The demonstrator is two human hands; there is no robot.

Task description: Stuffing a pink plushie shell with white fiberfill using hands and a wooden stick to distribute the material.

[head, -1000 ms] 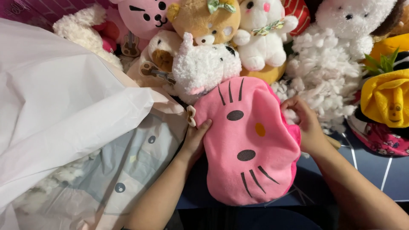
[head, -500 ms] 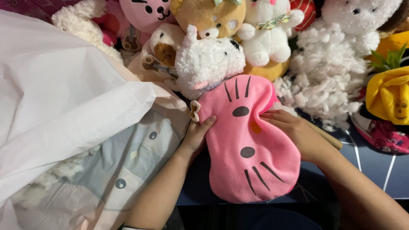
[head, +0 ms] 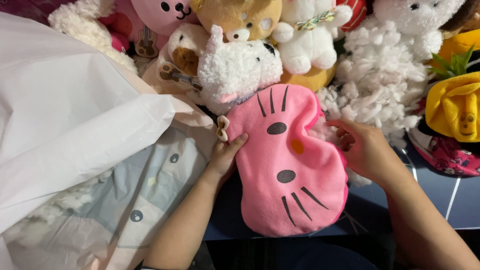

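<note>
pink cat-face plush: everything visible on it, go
The pink cat-face plush looks like soft fleece: two black oval eyes, a yellow oval nose, black whisker lines, a small pale bow at its upper left edge. It lies face up, tilted, amid other plush toys. The left hand grips its left edge; the right hand presses its right side.

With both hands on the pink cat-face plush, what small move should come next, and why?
Probably push the loose white stuffing into the pink plush. The right hand touches stuffing at its right edge, while the left hand holds its left side.
</note>
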